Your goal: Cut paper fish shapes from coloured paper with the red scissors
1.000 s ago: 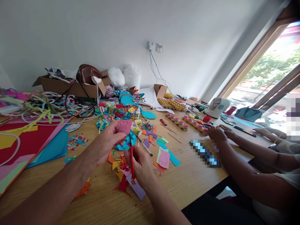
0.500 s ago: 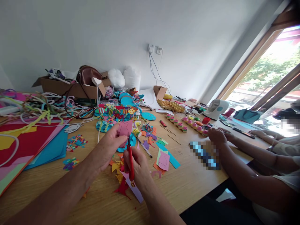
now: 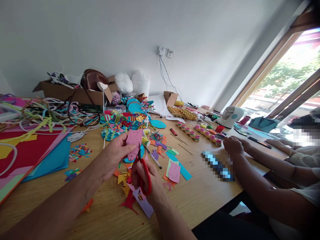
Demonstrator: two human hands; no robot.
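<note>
left grip: closed to a pinch, thumb on the face of a pink paper and fingers behind it

pink paper: raised above the surface in front of me, with a dark drawn outline on it; i seem to hold it up like this so the line faces me and its right side is free for the blades

right grip: curled around the handles of red scissors, firmly wrapped rather than released

red scissors: blades pointing up and away from me, meeting the paper's lower right side, probably so they can follow the line; how far they are parted i cannot tell

scraps: yellow, orange and red offcuts lying below my hands, likely where trimmings drop, with a lilac strip nearest me

pink fish-marked card: flat to the right, on top of green and orange pieces, perhaps stacked there to be within reach

pen: lying between my hands and that stack

neighbour's hand: further right, well apart from mine, resting near the surface
</note>
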